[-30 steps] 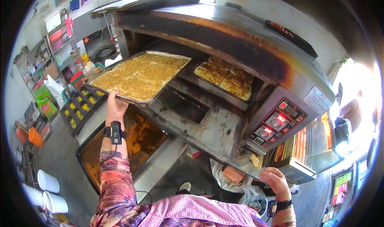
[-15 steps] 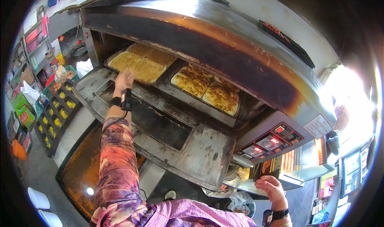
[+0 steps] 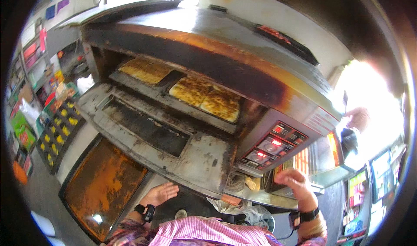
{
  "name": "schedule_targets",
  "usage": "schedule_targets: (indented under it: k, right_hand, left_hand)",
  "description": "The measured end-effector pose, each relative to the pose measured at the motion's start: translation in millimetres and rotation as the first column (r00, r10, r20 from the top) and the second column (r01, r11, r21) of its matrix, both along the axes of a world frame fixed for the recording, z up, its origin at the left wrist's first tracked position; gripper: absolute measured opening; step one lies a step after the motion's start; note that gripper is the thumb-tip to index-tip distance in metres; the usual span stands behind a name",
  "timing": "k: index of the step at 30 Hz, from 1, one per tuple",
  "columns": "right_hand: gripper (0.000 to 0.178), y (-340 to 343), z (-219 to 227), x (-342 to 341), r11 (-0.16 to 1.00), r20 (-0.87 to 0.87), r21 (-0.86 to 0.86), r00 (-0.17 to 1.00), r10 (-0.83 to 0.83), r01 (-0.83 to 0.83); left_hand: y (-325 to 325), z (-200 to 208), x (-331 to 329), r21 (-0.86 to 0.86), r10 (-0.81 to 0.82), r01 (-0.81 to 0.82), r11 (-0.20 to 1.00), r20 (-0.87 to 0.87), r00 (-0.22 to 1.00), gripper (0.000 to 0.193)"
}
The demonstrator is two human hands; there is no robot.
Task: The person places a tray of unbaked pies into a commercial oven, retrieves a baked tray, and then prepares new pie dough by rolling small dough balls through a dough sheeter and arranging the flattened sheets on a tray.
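Two batches of bread sit inside the oven, far edges hidden by its front. Before it, the left hand and blurred right hand are empty, grips apart. Grey floor shows left of it; glare right of it swallows detail.

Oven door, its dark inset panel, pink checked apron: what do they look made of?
Oven door: likely sheet metal, dull worn grey; scuffs, dark stains and a faint sheen suggest it.
Dark inset panel: possibly glass, dull and blackened, but the grime leaves metal open too.
Apron: woven cloth, matte; soft folds and a fine check suggest it, though cotton or synthetic can't be told.
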State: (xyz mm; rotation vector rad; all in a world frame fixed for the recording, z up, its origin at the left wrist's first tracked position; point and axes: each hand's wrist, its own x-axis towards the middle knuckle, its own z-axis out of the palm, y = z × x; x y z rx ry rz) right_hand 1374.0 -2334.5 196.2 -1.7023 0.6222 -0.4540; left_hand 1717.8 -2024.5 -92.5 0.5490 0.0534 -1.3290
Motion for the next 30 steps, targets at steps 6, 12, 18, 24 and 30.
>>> schedule_targets:
  k: [6,12,18,24,30]
  right_hand:
    - [0.017,-3.7,118.9,13.2,0.867,0.028,-0.498,0.998,0.051,-0.031]
    - [0.016,19.4,248.8,38.8,-0.041,0.165,-0.985,0.986,0.002,0.165]
    - [0.013,37.2,355.9,80.3,-0.620,0.237,-0.759,0.971,0.025,0.201]
    - [0.014,48.0,400.1,128.2,-0.742,0.278,-0.667,0.947,-0.162,0.069]
    - [0.016,66.9,410.3,146.3,-0.684,0.233,-0.671,0.795,-0.559,-0.285]
  left_hand:
    - [-61.7,-71.7,30.8,0.051,0.526,-0.525,0.850,-0.154,0.836,0.020]
    - [-62.7,28.5,13.9,-0.078,0.418,-0.412,0.908,0.092,0.904,0.018]
    - [-96.9,149.6,35.3,-0.259,0.401,-0.364,0.895,0.104,0.910,0.016]
    - [-169.3,216.3,79.7,-0.315,0.439,-0.348,0.883,0.293,0.849,0.016]
    - [-199.1,240.4,91.5,-0.267,0.397,-0.315,0.911,0.356,0.846,0.023]
